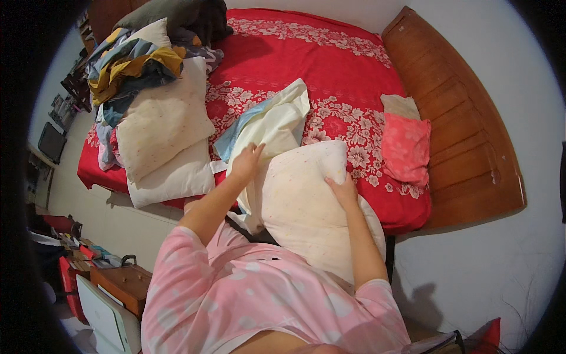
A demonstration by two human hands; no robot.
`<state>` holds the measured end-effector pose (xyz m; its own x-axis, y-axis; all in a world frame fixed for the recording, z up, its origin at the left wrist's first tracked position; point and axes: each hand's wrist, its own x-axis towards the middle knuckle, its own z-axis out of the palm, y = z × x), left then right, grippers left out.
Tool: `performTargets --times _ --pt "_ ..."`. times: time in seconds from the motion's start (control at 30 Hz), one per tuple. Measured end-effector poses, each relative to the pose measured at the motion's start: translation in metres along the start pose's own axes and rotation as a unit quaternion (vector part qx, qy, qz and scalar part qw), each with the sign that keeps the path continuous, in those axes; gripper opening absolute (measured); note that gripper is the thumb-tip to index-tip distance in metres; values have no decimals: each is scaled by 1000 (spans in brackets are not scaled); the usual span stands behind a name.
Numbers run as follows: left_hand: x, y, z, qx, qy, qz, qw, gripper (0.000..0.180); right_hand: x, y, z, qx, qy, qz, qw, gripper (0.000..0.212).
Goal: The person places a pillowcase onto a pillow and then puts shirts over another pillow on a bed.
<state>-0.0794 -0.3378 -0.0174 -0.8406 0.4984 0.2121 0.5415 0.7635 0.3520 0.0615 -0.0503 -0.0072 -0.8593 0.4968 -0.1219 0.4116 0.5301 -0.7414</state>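
Observation:
A cream, speckled pillow (303, 197) leans across my lap and the near edge of the bed. My right hand (344, 192) grips its upper right side, thumb on top and the other fingers hidden. Left of the pillow lies a crumpled pillowcase (274, 127), white with light blue on its other side. My left hand (246, 162) is closed on the pillowcase's white cloth, with its fingers bent and partly hidden. The cloth hangs down beside the pillow toward my knees.
A red flowered sheet (330, 65) covers the bed. Two pale pillows (168, 118) and a heap of clothes (135, 68) are at left. A folded pink cloth (405, 147) lies by the wooden headboard (466, 130). A brown case (121, 283) stands lower left.

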Motion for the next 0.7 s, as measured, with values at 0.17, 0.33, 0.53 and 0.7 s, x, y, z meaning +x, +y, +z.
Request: performTargets --times 0.17,0.33,0.53,0.7 --pt "47 -7 -5 33 48 74 996 38 -51 -26 4 -79 39 -32 996 79" --pt "66 13 -13 6 8 48 999 35 -82 -50 1 -127 72 -118 982 76" --pt "95 56 -30 -163 -63 15 985 29 -107 -80 2 -146 90 -242 955 73" --pt "111 83 -56 -233 -58 16 971 28 -108 -100 8 -209 52 -287 933 85"
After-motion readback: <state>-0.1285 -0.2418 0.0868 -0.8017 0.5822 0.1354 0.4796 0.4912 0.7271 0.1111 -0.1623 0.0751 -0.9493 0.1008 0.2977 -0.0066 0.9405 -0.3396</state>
